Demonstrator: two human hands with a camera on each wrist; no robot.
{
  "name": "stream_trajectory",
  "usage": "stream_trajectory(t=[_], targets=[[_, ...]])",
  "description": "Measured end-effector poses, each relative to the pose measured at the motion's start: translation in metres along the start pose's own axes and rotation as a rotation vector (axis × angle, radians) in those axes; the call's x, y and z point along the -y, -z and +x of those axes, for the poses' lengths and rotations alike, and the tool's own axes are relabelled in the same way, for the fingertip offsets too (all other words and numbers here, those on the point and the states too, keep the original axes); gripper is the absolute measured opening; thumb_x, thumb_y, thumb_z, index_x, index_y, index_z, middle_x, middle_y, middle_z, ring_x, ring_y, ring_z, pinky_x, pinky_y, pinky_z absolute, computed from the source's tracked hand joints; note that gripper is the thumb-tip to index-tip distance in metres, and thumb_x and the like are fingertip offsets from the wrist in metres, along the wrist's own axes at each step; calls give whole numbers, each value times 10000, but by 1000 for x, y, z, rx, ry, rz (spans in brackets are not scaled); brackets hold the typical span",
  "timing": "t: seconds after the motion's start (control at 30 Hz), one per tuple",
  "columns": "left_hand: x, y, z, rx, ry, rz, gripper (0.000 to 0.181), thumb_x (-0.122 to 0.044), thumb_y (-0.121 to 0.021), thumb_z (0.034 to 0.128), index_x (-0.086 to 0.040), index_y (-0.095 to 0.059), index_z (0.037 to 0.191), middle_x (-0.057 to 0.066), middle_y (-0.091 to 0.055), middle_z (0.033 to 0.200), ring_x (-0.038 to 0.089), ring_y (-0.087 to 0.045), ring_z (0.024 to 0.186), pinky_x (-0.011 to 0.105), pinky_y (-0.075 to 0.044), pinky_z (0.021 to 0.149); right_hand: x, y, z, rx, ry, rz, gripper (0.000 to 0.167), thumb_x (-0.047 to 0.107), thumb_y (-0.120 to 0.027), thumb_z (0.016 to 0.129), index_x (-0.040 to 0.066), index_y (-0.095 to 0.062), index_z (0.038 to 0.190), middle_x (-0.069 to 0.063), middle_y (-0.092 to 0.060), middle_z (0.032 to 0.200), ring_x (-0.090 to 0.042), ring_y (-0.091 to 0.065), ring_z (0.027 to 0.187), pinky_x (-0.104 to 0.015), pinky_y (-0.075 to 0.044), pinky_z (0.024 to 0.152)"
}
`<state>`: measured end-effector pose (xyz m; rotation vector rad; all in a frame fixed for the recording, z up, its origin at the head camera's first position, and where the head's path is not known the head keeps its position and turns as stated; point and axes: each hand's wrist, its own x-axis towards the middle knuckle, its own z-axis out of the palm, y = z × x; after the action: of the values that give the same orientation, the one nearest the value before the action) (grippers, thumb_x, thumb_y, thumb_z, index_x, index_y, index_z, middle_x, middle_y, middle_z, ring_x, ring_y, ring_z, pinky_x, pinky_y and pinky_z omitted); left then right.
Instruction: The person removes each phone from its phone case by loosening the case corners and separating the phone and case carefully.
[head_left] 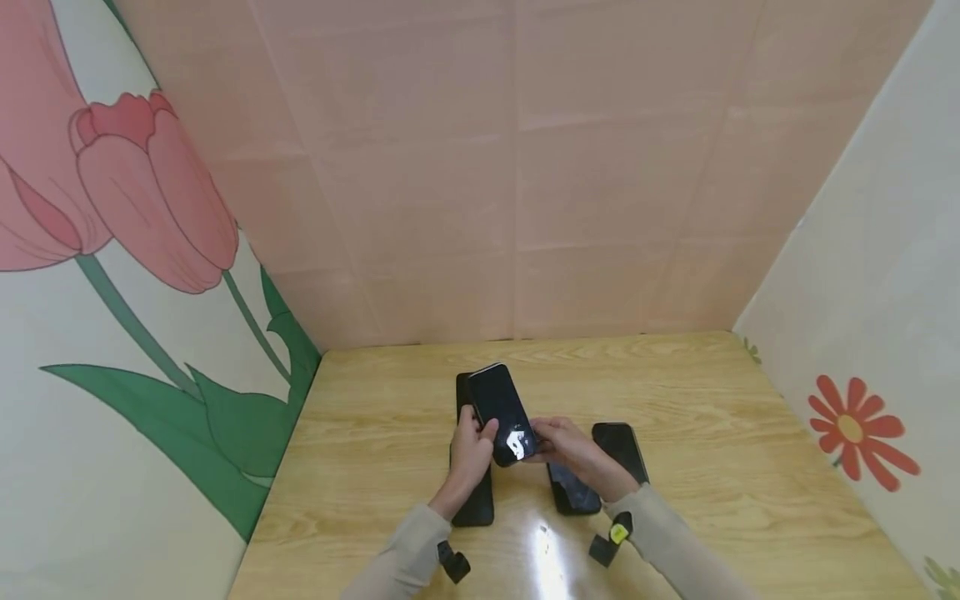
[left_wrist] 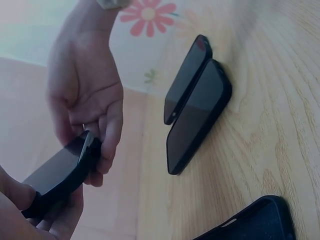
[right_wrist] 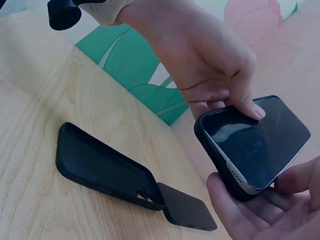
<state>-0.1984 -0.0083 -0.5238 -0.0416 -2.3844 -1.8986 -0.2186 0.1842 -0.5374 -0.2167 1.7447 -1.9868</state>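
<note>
left grip [head_left: 472, 450]: clasping phone [head_left: 501, 407] by side | right grip [head_left: 573, 448]: pinching its near corner

Head view: right hand [head_left: 568, 448] part-hides two phones [head_left: 576, 496]; left hand [head_left: 471, 457] part-covers black case [head_left: 476, 506]. Left wrist view: bottom edge crops that case, left hand blocks one end of held phone [head_left: 497, 407].

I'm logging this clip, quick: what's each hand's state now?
Left hand: closed, holding the cased phone along one side.
Right hand: closed, fingers curled at the end of the same cased phone.
</note>
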Motion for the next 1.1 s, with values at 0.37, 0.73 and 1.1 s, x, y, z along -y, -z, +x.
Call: stream_trajectory(t=[0.37,0.73,1.1], targets=[[-4,-1,1,-1,7,38,161,-56,-572,987,-17,-500,1126,162,-705,1004,223,-675,876,363,-527,743,2,0,1,-39,-7,-66,379,109,-381,1052,-188,-560,1207,-74,-706,904,-161,-679,825,-504,-512,900],[-3,-1,0,11,1,20,177,-56,-586,982,0,-502,1127,184,-705,1022,255,-694,890,379,-557,735,4,-2,1,-221,26,-141,315,74,-495,1008,-125,-550,1246,-101,-650,1059,-155,-634,864,-415,-528,820],[1,-2,-1,31,19,33,186,-66,-572,995,4,-493,1148,187,-699,1027,245,-682,895,376,-558,711,11,-3,-3,-305,60,-105,211,19,-538,986,-136,-572,1125,-73,-575,927,-212,-595,798,-339,-526,734]])
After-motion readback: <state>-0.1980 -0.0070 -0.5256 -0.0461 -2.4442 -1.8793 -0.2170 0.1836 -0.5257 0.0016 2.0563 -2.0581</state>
